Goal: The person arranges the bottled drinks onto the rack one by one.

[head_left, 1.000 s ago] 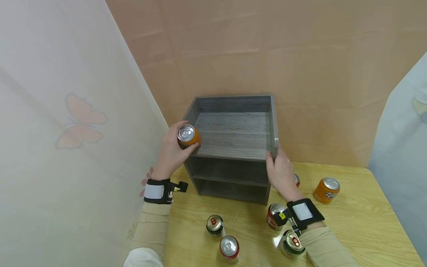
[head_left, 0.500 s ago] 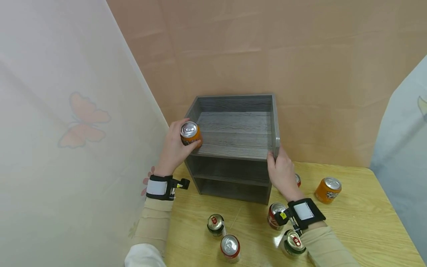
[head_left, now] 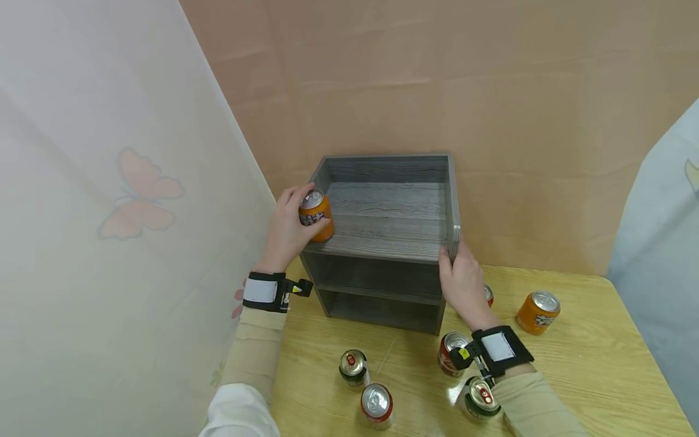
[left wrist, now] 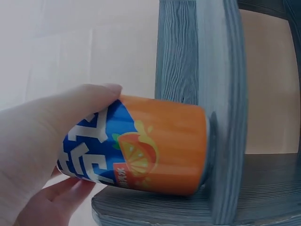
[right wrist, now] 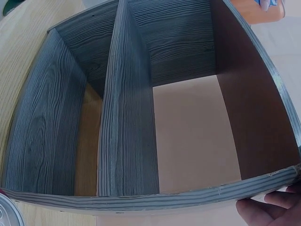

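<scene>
My left hand (head_left: 286,230) grips an orange soda can (head_left: 323,213) at the front left corner of the grey wooden shelf's (head_left: 390,221) top board. Fingers wrap its far side and the thumb lies across the front. In the left wrist view the can's (left wrist: 169,146) base is right at the board, its label showing an orange fruit on blue. On the other side, my right hand (head_left: 464,282) holds the shelf's right side panel near the front edge, thumb on the inside. The right wrist view shows that hand's fingers (right wrist: 263,212) at the panel's edge.
Two tiers below the top board face forward. Before the shelf stand a green can (head_left: 354,368), a red can (head_left: 377,405), another red can (head_left: 452,353) and another green can (head_left: 480,397). A second orange can (head_left: 537,312) stands at right; a red can (head_left: 488,295) is partly hidden.
My left hand has moved the orange can slightly forward and to the right, and its top has tipped away so more of the label shows. My right hand keeps its hold on the shelf.
</scene>
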A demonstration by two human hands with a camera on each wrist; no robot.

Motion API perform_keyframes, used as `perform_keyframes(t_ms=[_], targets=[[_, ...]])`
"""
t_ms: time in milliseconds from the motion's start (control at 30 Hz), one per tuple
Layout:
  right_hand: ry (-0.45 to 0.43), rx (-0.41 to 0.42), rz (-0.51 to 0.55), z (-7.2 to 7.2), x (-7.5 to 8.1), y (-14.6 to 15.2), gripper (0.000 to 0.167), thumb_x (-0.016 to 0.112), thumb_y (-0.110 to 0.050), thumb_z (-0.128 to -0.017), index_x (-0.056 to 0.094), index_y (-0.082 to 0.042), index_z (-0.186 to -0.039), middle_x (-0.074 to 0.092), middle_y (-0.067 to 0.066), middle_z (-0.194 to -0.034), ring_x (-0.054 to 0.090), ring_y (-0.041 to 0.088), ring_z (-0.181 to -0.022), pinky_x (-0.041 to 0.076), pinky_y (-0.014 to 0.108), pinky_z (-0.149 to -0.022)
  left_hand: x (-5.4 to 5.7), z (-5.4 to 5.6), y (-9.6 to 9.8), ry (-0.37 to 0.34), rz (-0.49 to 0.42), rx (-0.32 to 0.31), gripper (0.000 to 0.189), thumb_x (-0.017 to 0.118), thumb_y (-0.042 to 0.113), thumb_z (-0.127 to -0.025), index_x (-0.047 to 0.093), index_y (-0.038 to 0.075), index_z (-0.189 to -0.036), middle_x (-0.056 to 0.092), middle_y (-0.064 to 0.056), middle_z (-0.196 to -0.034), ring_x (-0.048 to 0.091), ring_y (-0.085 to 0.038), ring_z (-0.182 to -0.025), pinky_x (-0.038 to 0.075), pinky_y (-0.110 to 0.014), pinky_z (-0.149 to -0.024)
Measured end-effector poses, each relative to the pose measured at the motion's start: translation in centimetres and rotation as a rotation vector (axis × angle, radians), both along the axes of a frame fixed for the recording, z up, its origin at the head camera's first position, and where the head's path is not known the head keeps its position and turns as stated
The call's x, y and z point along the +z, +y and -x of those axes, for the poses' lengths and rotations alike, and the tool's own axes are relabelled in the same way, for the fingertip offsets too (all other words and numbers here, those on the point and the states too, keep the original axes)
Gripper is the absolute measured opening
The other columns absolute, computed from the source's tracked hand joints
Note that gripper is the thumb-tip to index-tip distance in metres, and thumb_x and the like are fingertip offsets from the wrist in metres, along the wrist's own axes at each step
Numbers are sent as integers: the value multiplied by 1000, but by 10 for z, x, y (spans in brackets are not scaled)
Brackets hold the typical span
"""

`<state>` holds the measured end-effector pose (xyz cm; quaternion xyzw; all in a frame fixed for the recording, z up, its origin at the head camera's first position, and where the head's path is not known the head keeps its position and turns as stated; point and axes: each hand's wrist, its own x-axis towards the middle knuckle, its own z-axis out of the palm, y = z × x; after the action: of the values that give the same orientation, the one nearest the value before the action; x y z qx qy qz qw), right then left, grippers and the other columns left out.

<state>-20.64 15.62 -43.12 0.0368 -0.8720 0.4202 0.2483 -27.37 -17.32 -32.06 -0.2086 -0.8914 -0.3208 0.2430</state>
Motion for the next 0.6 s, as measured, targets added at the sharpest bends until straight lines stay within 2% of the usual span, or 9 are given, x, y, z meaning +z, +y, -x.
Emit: perform_keyframes(t_ms=[233, 367, 600], targets=[[8, 3, 1, -1, 0, 1, 47, 43, -23, -109, 39, 6, -147, 52, 32, -139, 55, 51, -121, 47, 67, -88, 3, 9, 2, -61, 53, 56, 76, 86, 23, -85, 48, 1, -147, 49, -20, -135, 50, -35, -120, 50, -46, -96], [8, 1, 0, -2, 0, 1, 47, 43, -23, -109, 40, 6, -146, 53, 32, -138, 56, 51, -120, 47, 67, -87, 4, 9, 3, -91, 49, 68, 76, 86, 24, -85, 48, 2, -147, 48, -21, -134, 50, -36, -120, 50, -46, -96], [20, -1, 4, -2, 0, 1, 47, 43, -23, -109, 40, 5, -147, 53, 31, -138, 56, 51, -120, 47, 68, -87, 4, 8, 4, -95, 32, 82, 77, 86, 25, -85, 47, 2, -147, 47, -21, -133, 49, -36, -119, 50, -46, -96]])
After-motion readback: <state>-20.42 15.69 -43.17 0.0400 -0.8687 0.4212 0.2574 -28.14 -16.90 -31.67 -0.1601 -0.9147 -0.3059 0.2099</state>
